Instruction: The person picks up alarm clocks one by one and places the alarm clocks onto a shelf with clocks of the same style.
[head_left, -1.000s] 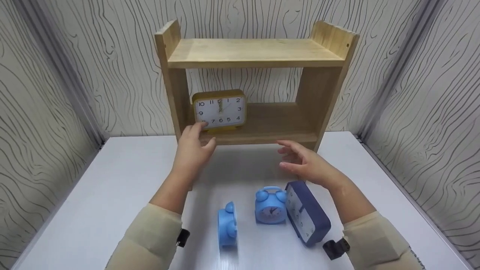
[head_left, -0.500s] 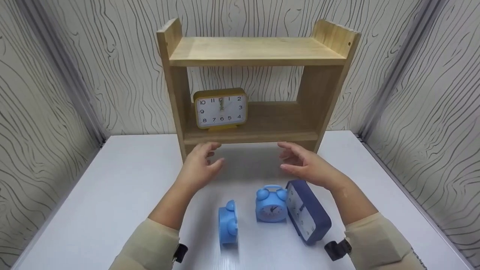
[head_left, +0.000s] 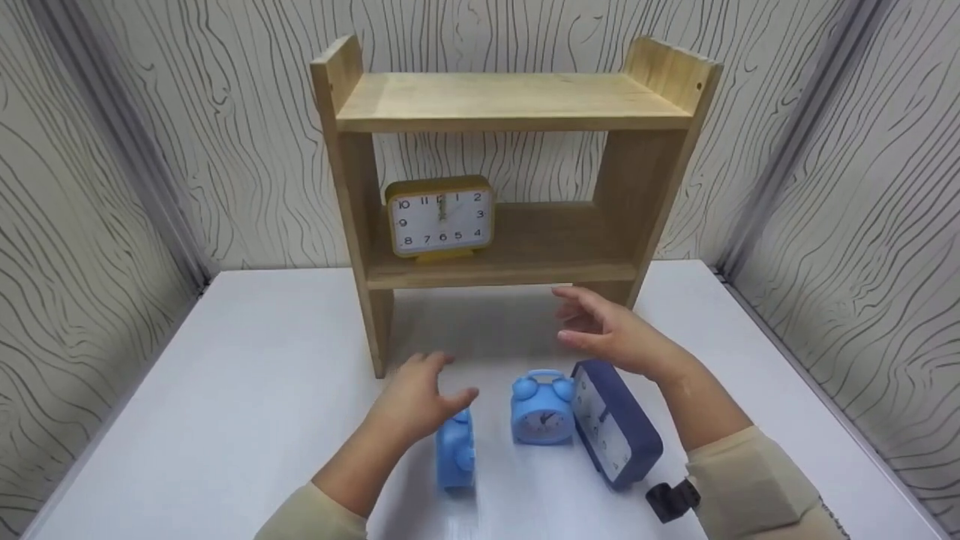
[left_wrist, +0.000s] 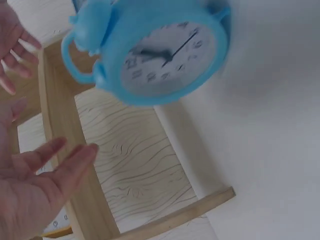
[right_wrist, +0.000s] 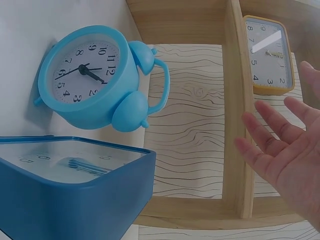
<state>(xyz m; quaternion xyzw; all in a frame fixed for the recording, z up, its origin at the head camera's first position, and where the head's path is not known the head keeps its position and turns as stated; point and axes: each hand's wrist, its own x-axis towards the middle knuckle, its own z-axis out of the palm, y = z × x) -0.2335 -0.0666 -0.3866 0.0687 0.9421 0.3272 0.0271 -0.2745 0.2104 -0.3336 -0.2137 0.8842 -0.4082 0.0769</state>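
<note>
On white table (head_left: 247,375), left blue clock (head_left: 455,459) stands edge-on, top partly hidden behind your left hand (head_left: 415,399). Your hands apart, fingers relaxed, gripping nothing. Your right hand (head_left: 611,330) hangs near right blue clock (head_left: 541,421) and navy clock (head_left: 619,426), latter cut off in right wrist view. Yellow clock (head_left: 441,219) on wooden shelf (head_left: 555,244), mostly hidden in left wrist view.
</note>
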